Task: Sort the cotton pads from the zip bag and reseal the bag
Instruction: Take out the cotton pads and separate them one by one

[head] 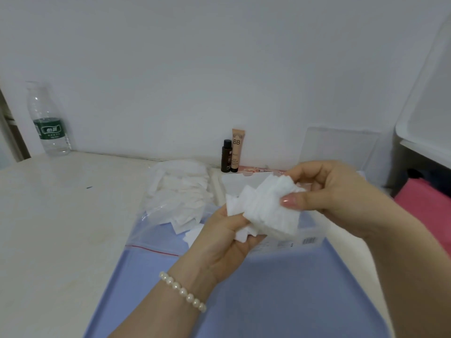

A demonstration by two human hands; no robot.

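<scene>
Cream tabletop (61, 215) against a white wall, pale blue mat (268, 301) at front. Clear plastic zip bag with a red seal strip (168, 211) lies open on the table, still holding pads. Fanned stack of white square cotton pads (266, 208) is held above the mat — left hand (219, 245) cradles it from below, fingers curled round; right hand (334, 189) pinches its top edge, thumb pressing. Best squared up gently, with light grip — loose pads slip.

Zip bag (168, 206) (table (61, 215)) left of hands
</scene>
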